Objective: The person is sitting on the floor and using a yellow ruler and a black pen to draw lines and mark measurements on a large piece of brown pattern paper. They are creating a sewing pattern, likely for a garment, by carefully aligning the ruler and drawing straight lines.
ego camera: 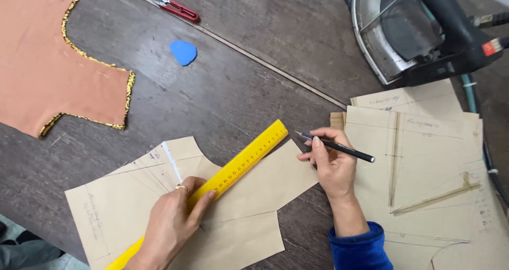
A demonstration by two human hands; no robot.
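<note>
My left hand presses a yellow ruler flat on a brown paper pattern piece; a ring is on one finger. The ruler runs diagonally from lower left to upper right across the paper. My right hand holds a dark pen just past the ruler's upper end, above the pattern's right corner, its tip pointing left. A blue velvet sleeve covers that wrist.
A stack of brown paper patterns lies at the right. An orange fabric piece with gold trim lies at the upper left. Blue tailor's chalk, red thread snips and a steam iron sit farther back on the dark wooden table.
</note>
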